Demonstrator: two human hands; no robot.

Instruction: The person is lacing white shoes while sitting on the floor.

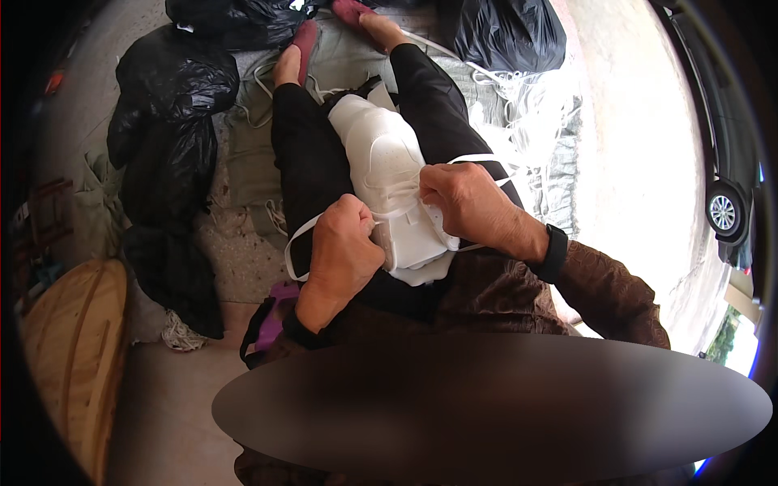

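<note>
White sneaker: Where your trouser legs part at the centre of the frame, the white sneaker [389, 166] lies lengthwise, its toe toward the top of the frame and its opening toward you.
Shoelace: the white shoelace [478, 158] crosses the sneaker's front and loops out to both sides, over your thighs.
Left hand: just left of centre, your left hand [339, 247] has its fingers curled in, thumb and forefinger pinching the lace; the tips are partly hidden.
Right hand: just right of centre, your right hand [474, 202] is likewise curled, pinching the lace beside the sneaker's front.
Wristband: a black band [555, 253] circles your right wrist, below a brown patterned sleeve [608, 287].
Legs: black trousers [306, 146] run up the frame to reddish slip-on shoes [305, 50].
Ground: a greenish sheet [251, 150] lies under your legs, with tangled white cords [519, 101] at upper right.
Bags: black plastic bags [174, 81] fill the upper left; another [506, 32] sits at upper right.
Edges: a wooden panel [77, 356] stands lower left, a dark car [733, 162] far right.
</note>
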